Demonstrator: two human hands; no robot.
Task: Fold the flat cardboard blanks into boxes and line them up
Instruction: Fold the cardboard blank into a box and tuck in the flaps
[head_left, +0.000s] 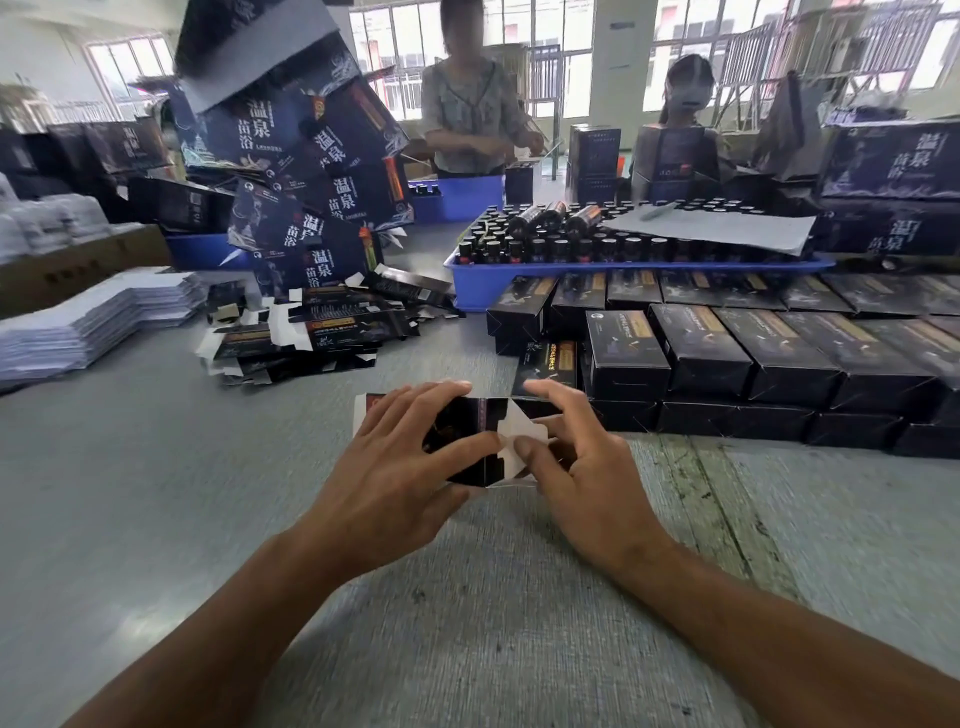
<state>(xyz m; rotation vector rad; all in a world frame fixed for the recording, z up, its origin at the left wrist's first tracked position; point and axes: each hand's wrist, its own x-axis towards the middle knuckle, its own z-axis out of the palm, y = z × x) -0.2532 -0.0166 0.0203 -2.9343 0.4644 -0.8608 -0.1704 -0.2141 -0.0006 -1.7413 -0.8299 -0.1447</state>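
Observation:
A small black cardboard blank (470, 423) with white flaps is held just above the grey table in front of me. My left hand (395, 467) grips its left part, fingers curled over the top and thumb near the white end flap. My right hand (576, 462) pinches that white flap at the blank's right end. A loose pile of flat black blanks (317, 332) lies behind to the left. Folded black boxes (727, 358) stand in rows to the right, stacked in two layers.
A blue tray (571, 273) of dark bottles sits behind the rows. White sheets (98, 317) are stacked at the left. A tall heap of larger dark printed cartons (311, 171) rises at the back. Two people stand across the table.

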